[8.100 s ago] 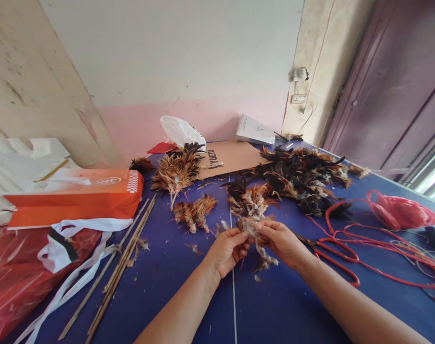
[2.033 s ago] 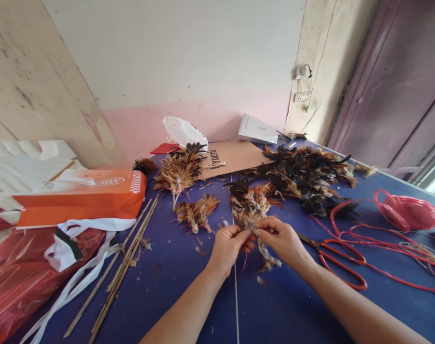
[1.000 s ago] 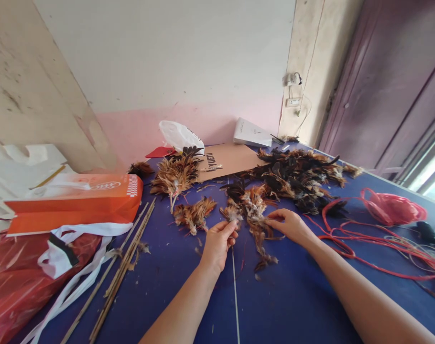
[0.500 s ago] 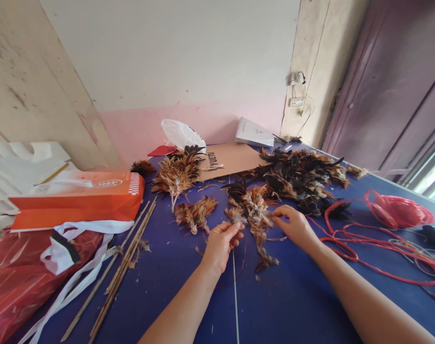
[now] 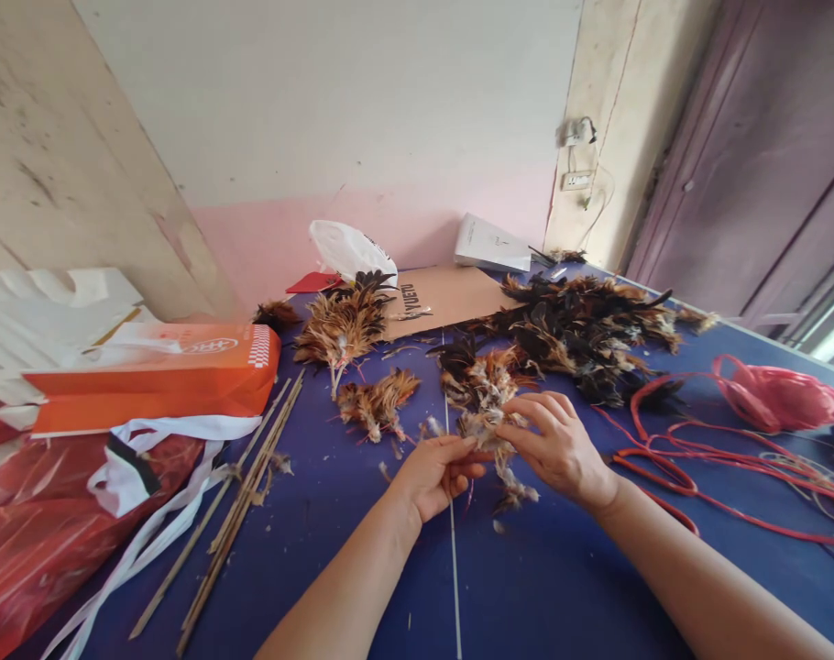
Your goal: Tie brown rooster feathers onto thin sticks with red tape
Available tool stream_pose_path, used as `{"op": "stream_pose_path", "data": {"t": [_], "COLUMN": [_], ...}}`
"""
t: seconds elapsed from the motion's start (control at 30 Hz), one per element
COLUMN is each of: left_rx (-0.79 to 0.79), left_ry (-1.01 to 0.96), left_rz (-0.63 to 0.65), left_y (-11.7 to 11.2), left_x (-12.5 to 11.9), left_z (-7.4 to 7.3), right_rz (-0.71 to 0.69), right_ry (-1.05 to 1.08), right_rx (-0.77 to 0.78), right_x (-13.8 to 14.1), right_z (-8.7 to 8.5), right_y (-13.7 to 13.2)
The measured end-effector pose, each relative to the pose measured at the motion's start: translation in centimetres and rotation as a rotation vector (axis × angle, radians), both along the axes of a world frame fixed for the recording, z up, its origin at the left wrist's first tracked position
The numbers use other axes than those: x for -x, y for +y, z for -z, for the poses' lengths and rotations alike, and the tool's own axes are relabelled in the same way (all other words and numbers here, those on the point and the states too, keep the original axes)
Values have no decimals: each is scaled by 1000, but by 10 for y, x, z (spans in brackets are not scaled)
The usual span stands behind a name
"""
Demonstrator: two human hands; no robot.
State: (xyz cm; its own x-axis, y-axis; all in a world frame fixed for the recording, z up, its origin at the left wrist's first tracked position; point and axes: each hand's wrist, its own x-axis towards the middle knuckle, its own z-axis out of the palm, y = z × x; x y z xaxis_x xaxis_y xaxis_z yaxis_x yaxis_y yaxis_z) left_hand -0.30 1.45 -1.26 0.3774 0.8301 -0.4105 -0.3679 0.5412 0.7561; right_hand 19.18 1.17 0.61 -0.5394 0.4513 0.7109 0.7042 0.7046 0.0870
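My left hand (image 5: 434,474) and my right hand (image 5: 560,446) meet over the blue table (image 5: 362,550), both pinched on a small bunch of brown and white feathers (image 5: 489,429). A few feathers trail down from the bunch toward the table. Just behind it lies a loose heap of orange-brown feathers (image 5: 478,376). A big pile of dark feathers (image 5: 582,330) spreads at the back right. Two tied feather bundles lie to the left, a small one (image 5: 377,403) and a larger one (image 5: 341,330).
Thin bamboo sticks (image 5: 242,500) lie left of my arm. An orange paper bag (image 5: 156,376), white straps and a red plastic bag (image 5: 38,532) crowd the left edge. Red cord (image 5: 692,467) and a pink bag (image 5: 781,399) sit at right. Cardboard (image 5: 444,293) lies at the back.
Half a second ago my hands were apart, the right reaching into the loose heap. They have come back together, and both now pinch one small bunch nearer to me.
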Motion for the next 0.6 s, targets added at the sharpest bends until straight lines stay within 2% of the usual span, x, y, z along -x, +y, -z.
{"op": "stream_pose_path", "data": {"t": [0.27,0.33,0.43,0.5,0.6], "left_rx": [-12,-25,-72,-135,-232], "left_ry": [-8,-18,-16,-3,19], "left_rz": [59,33,-74,-161,-252], "left_y": [-1,-1,1,2,3], "left_x": [-2,-3,-3,-3,-3], "left_z": [-1,1,2,2,2], "right_rz": [-24,-16,57,102,106], "right_ry": [-19,51,312,526,720], "right_rx": [-10,17,95,216,623], "right_x": [0,3,6,8,10], "right_z": [6,8,10,12,13], "right_y": [2,2,5,8,10]}}
